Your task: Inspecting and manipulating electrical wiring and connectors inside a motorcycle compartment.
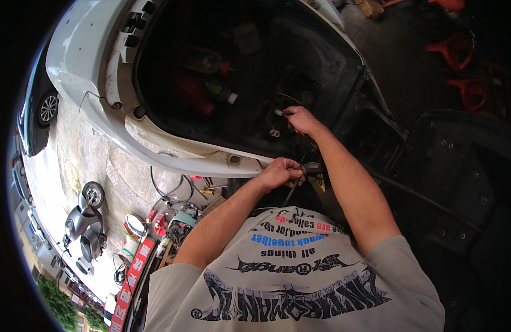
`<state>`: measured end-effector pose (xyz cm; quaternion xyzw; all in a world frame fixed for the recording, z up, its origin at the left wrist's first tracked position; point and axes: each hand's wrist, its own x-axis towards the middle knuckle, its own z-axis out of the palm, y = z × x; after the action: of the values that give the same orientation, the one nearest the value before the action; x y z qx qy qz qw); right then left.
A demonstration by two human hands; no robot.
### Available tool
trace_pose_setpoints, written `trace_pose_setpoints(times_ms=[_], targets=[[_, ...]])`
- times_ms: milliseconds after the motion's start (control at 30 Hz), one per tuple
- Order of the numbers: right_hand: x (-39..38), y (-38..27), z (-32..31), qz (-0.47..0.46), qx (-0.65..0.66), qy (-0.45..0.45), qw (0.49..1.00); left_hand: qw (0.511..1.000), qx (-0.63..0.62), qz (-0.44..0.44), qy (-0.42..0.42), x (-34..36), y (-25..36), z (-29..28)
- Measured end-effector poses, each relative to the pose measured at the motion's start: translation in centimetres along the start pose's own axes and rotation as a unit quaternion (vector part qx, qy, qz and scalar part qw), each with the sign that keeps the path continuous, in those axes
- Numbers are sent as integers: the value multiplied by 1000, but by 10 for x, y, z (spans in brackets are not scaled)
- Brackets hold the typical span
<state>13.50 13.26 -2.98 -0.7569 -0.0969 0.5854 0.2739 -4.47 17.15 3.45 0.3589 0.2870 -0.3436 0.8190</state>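
Note:
Before me is a white vehicle body [211,162] around a deep black compartment [255,130]. My right hand [301,120] reaches into it, thumb and fingers pinched on a small white wire connector [278,113]. Thin wires run from that spot into the dark. A second pale connector [274,133] hangs just below, apart from the hand. At the compartment's near edge, my left hand [282,172] is closed, its fingertips on a thin black cable [291,193]. Exactly how the fingers grip the cable is partly hidden.
A green bottle [218,90] with a white cap and a yellowish bottle [203,60] lie inside the compartment. Tools and hoses [181,191] are on the floor at left, near a white bucket [135,226]. A grey scooter [86,224] stands beyond. Red chairs [457,52] are at far right.

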Motion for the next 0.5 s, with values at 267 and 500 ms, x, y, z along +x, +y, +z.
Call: trace_pose_setpoints(times_ms=[267,500], targets=[[-2,-3,-1,-6,2,2,1000,1000,3,7,1,-1,1,1],[-1,-5,1,-3,-5,10,1000,1000,7,2,4,-3,3,2]])
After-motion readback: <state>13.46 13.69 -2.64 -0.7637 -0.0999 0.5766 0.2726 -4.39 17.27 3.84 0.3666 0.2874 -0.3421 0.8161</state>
